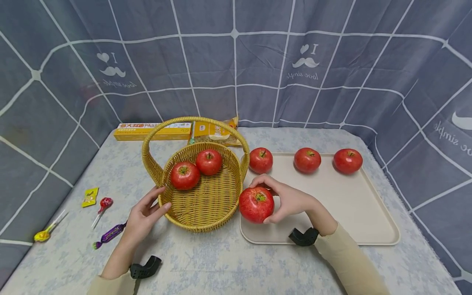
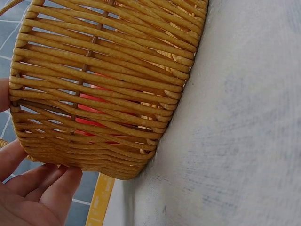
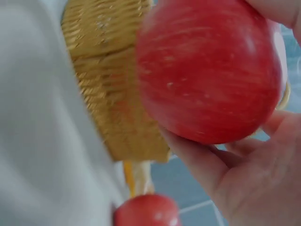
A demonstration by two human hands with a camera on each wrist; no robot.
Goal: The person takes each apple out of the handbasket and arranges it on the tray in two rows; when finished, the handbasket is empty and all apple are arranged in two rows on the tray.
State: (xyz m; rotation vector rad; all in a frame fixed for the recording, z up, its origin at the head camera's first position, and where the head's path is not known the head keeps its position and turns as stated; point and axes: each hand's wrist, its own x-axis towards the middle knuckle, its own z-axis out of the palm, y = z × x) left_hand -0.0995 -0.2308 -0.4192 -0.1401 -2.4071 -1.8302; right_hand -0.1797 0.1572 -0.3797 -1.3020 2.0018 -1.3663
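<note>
My right hand (image 1: 282, 198) grips a red apple (image 1: 256, 204) just above the left edge of the beige tray (image 1: 354, 213), beside the wicker basket (image 1: 206, 205). In the right wrist view the apple (image 3: 209, 70) fills the frame, held by my fingers (image 3: 235, 179), with the basket wall (image 3: 113, 94) behind. My left hand (image 1: 145, 215) rests with straight fingers against the basket's left rim; the left wrist view shows the fingers (image 2: 33, 188) at the woven wall (image 2: 103, 84). Two apples (image 1: 184, 175) (image 1: 208, 161) lie inside the basket.
Three more apples (image 1: 261, 159) (image 1: 307, 159) (image 1: 348, 160) sit along the tray's far edge. Wrapped candies and lollipops (image 1: 105, 203) lie at the left of the table. Yellow boxes (image 1: 151, 131) stand behind the basket. A grey curtain surrounds the table.
</note>
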